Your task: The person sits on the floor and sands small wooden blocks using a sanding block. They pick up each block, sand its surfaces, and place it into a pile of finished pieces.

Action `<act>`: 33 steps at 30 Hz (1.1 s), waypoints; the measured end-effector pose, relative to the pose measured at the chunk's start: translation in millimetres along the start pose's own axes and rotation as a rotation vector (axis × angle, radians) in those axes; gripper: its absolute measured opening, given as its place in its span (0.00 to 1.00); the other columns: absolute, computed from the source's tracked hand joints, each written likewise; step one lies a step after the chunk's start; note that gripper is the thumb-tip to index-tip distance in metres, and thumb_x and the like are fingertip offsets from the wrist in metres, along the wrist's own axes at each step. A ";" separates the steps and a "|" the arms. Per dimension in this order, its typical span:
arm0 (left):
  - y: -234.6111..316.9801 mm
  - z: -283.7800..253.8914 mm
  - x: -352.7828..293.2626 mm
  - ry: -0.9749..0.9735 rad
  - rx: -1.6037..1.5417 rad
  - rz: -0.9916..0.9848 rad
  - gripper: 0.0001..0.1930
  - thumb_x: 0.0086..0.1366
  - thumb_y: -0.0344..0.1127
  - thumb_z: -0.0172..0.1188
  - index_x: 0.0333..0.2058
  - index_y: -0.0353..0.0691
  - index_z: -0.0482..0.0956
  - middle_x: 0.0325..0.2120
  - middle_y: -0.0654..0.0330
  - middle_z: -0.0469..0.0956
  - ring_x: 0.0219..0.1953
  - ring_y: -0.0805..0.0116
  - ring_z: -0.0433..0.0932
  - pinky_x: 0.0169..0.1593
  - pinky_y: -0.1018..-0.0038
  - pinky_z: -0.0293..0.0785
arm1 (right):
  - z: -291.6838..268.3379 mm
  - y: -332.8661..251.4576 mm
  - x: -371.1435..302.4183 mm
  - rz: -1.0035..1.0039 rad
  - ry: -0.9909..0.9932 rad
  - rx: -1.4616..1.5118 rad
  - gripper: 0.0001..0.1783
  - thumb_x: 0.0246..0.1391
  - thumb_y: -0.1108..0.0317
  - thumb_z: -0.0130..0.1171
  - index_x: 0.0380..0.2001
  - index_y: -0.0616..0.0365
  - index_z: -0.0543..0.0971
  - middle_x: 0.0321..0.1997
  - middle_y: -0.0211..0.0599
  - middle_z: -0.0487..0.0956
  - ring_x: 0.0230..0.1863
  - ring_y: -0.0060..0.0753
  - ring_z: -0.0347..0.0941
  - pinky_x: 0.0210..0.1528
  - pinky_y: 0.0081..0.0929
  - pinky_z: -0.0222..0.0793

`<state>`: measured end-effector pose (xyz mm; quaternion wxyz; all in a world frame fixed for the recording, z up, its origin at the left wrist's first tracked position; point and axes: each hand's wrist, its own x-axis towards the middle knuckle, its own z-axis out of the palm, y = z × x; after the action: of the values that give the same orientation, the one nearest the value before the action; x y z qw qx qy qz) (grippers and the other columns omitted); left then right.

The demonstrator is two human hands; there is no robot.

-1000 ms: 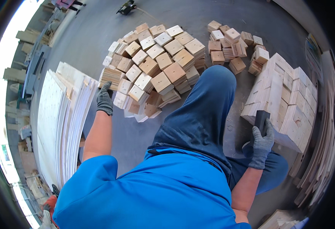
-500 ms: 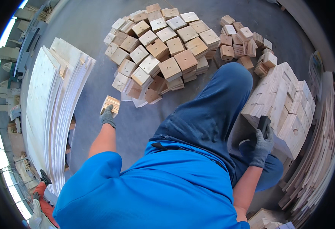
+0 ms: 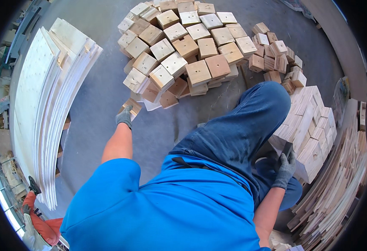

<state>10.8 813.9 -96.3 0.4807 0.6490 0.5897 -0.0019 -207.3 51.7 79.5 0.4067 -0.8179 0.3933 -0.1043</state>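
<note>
In my gloved left hand (image 3: 125,117) is a small plywood block (image 3: 133,106), its layered edge showing. My fingers are closed round it, and it is held close to the near left edge of a big pile of square wooden blocks (image 3: 198,72), many with small holes in their tops. My gloved right hand (image 3: 284,170), by my bent knee, grips a dark rectangular block-like object (image 3: 287,148); its exact kind cannot be made out. Just beyond that hand stands a neat stack of pale wooden blocks (image 3: 305,109).
Large plywood sheets (image 3: 37,88) lean in a stack at left. A smaller heap of blocks (image 3: 271,50) lies at far right, and long thin wood strips (image 3: 334,184) are piled at right. Another person in orange trousers (image 3: 43,228) is at lower left.
My left hand has carried the plywood block nearer to the big pile. The right hand still grips the dark object, now tilted slightly differently. The whole view has shifted a little.
</note>
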 end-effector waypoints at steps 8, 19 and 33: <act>9.1 16.5 90.0 0.066 0.375 0.187 0.38 0.41 0.51 0.88 0.50 0.34 0.88 0.49 0.50 0.89 0.50 0.57 0.88 0.56 0.64 0.82 | -11.7 7.2 -8.4 0.000 0.042 -0.124 0.33 0.60 0.66 0.72 0.68 0.62 0.78 0.65 0.44 0.82 0.63 0.41 0.78 0.69 0.36 0.70; 31.1 9.3 115.8 -0.336 0.095 0.052 0.18 0.63 0.46 0.68 0.49 0.46 0.87 0.42 0.53 0.83 0.38 0.53 0.82 0.32 0.54 0.79 | -5.1 -3.3 -18.8 0.084 0.061 -0.063 0.33 0.60 0.68 0.74 0.66 0.65 0.78 0.61 0.44 0.84 0.58 0.37 0.79 0.63 0.33 0.75; 17.9 34.4 96.4 -0.304 -0.204 0.023 0.35 0.69 0.32 0.64 0.72 0.56 0.65 0.55 0.55 0.79 0.46 0.53 0.83 0.36 0.51 0.86 | -9.6 6.1 -14.9 0.096 0.024 -0.114 0.32 0.61 0.68 0.73 0.66 0.65 0.78 0.62 0.42 0.84 0.60 0.36 0.79 0.65 0.33 0.73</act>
<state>73.4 868.8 -158.6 0.6278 0.5958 0.4997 -0.0345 -225.4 54.7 83.3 0.3591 -0.8188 0.4422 -0.0718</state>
